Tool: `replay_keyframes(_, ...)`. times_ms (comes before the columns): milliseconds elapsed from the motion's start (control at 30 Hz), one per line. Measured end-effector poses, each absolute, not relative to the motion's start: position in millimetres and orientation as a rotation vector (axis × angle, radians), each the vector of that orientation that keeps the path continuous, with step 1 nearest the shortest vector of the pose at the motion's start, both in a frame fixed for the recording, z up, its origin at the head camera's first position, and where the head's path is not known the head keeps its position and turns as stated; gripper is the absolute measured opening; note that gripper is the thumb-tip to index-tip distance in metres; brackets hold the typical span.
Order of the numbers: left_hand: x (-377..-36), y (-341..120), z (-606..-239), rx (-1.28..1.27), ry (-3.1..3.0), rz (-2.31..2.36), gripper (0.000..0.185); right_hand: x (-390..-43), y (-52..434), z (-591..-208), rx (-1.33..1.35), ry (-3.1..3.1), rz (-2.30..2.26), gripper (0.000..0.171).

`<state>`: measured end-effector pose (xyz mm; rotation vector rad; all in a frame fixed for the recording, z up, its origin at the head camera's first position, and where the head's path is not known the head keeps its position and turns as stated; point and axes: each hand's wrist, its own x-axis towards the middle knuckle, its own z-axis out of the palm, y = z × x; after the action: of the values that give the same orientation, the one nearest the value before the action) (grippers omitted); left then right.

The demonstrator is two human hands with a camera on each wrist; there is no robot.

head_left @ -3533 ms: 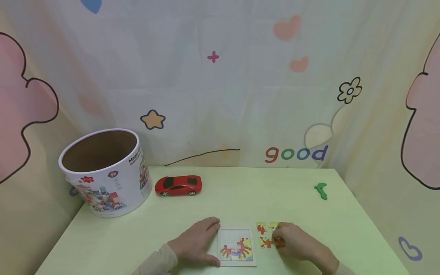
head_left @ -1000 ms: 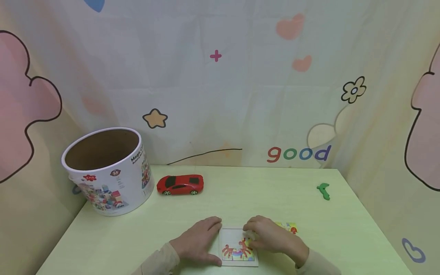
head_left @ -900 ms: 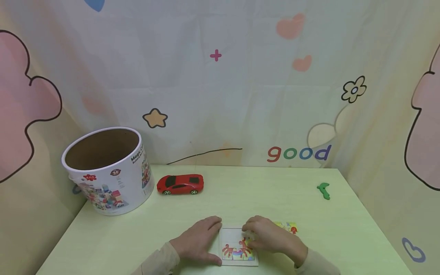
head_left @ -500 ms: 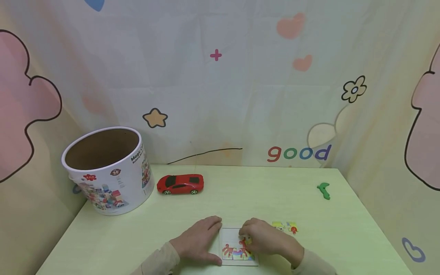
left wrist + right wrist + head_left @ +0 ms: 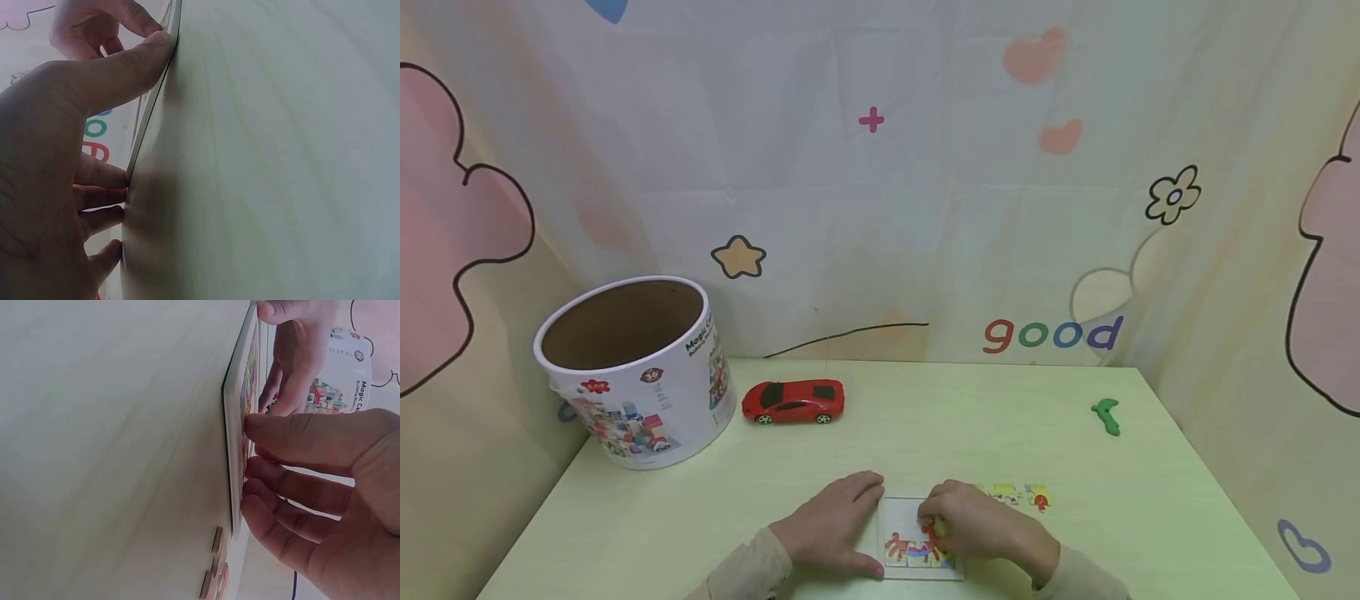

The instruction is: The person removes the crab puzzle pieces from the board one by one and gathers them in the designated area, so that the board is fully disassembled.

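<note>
Square puzzle tray (image 5: 902, 511) flat on the near part of the pale table (image 5: 925, 442); fitted pieces (image 5: 917, 553) with red figures along its near side, far-left part bare. Left hand (image 5: 831, 523) against the tray's left edge, fingers fairly straight, thumb spread well apart. Right hand (image 5: 981, 518) over the right side, fingers bent, tips touching the tray; can't tell whether they pinch a piece. Loose pieces (image 5: 1006, 493) beyond that hand, yellow and red. Farther back: red toy car (image 5: 793, 402) just beside a printed bucket (image 5: 647, 417); small green object (image 5: 1107, 417), far right.
</note>
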<state>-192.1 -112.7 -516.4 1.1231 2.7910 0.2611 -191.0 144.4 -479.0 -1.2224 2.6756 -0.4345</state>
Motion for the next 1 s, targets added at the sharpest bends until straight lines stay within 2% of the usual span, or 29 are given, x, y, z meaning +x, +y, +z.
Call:
replay_keyframes(233, -192.0, -113.0, -516.9, 1.123, 2.787, 0.258, 0.103, -190.0, 143.6, -479.6, -1.185, 2.685, -0.415, 0.023)
replay_keyframes(567, -193.0, -114.0, -517.8, 1.131, 2.786, 0.271, 0.104, -190.9, 144.0, -479.3, -1.117, 2.674, -0.505, 0.013)
replay_keyframes(1000, -193.2, -112.8, -517.8, 1.137, 2.793, 0.260, 0.104, -194.9, 146.1, -481.1, -1.121, 2.671, -0.562, 0.015)
